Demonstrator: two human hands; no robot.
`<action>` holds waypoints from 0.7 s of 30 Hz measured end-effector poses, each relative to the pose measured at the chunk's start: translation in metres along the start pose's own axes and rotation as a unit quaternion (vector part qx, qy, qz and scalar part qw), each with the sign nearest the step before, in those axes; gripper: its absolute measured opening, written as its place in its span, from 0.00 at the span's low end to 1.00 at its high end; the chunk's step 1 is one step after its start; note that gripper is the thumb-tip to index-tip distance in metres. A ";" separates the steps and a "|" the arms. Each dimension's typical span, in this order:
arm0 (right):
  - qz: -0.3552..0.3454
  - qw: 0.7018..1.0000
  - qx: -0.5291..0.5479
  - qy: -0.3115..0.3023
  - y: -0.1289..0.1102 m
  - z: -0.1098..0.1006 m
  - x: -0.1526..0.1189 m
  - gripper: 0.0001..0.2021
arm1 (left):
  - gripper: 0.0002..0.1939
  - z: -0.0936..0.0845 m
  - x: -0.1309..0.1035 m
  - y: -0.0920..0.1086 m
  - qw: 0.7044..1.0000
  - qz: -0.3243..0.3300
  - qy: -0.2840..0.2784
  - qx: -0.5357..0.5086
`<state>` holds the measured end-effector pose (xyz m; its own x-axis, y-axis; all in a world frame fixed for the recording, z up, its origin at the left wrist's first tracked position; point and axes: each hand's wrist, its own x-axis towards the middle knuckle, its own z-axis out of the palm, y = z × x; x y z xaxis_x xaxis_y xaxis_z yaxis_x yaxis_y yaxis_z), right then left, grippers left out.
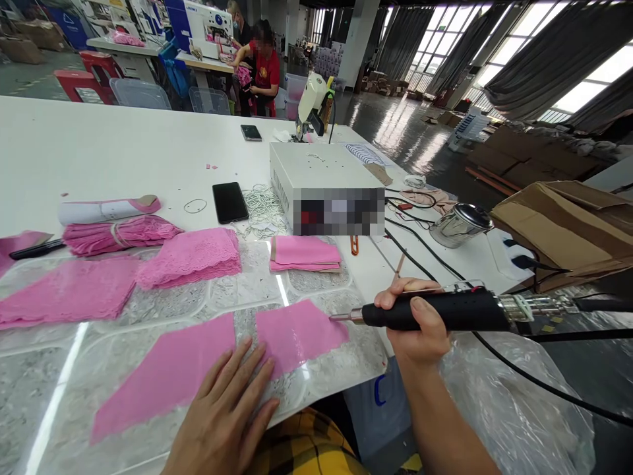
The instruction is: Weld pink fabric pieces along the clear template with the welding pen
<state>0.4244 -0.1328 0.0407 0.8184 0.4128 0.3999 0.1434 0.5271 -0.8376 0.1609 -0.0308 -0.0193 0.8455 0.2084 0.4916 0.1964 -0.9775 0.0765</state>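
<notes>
My right hand (415,313) is wrapped round the black grip of a corded hand tool (459,310) with a slim metal tip. That tip meets the right corner of a pink fabric piece (297,336) lying flat on the marbled mat. My left hand (232,402) lies palm down with fingers stretched out. Its fingertips rest at the gap between this piece and a longer pink fabric piece (173,369) to the left, touching both. Behind them sit a folded pink stack (305,253) and a pile of lace-edged pink fabric (192,257).
A pale control box (326,171) with cables stands behind the mat. Around it are a phone (230,202), tangled thread (264,210), a metal canister (459,224) and an open cardboard box (558,218). A tied pink bundle (119,234) lies left. A person in red works at the back.
</notes>
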 end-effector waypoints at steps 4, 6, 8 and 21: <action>-0.011 1.000 -0.006 -0.011 0.001 0.002 0.000 0.03 | 0.19 -0.001 0.001 0.000 1.000 0.007 0.008 -0.008; -0.015 1.000 -0.005 -0.012 -0.001 0.002 0.000 0.03 | 0.19 0.000 0.002 -0.001 1.000 0.010 0.013 -0.009; -0.014 1.000 -0.001 -0.008 -0.004 0.000 0.001 0.03 | 0.19 0.000 0.002 -0.001 1.000 0.011 0.014 -0.007; -0.018 0.999 -0.011 0.026 -0.013 -0.022 -0.002 0.04 | 0.19 0.001 0.003 -0.001 1.000 0.007 0.009 0.003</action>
<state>0.4334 -0.1563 0.0426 0.8406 0.3540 0.4100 0.1852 0.5235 -0.8316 0.1633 -0.0290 -0.0189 0.8395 0.1941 0.5076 0.1878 -0.9801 0.0642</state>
